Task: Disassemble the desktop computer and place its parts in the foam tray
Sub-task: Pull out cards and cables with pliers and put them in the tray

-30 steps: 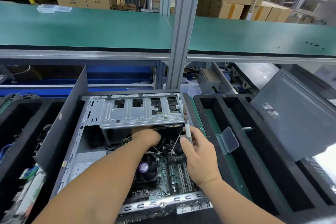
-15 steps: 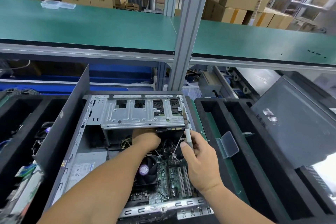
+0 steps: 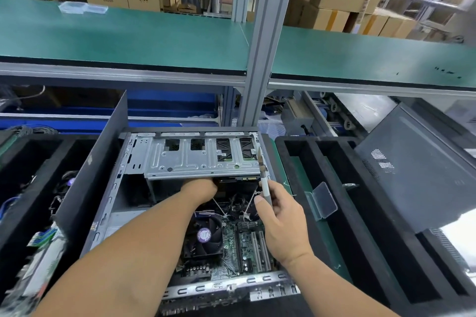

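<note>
The open desktop case (image 3: 108, 203) lies on its side in front of me, its motherboard (image 3: 239, 242) and black CPU fan (image 3: 203, 237) exposed. A silver drive cage (image 3: 195, 159) spans the far end. My left hand (image 3: 199, 189) reaches under that cage, its fingers hidden there. My right hand (image 3: 280, 219) hovers over the board's right side, shut on a slim screwdriver (image 3: 264, 177) that points up past the cage's right end. The black foam tray (image 3: 304, 162) lies to the right of the case.
A removed grey side panel (image 3: 417, 170) leans in the right tray; a small clear plastic box (image 3: 322, 201) sits in a slot. Another foam tray (image 3: 23, 188) on the left holds cables and boards. A dark panel (image 3: 95, 167) stands along the case's left. An aluminium post (image 3: 260, 59) rises behind.
Both hands stay almost still in the case. The view has shifted slightly, so the case appears a little lower in the frame.
</note>
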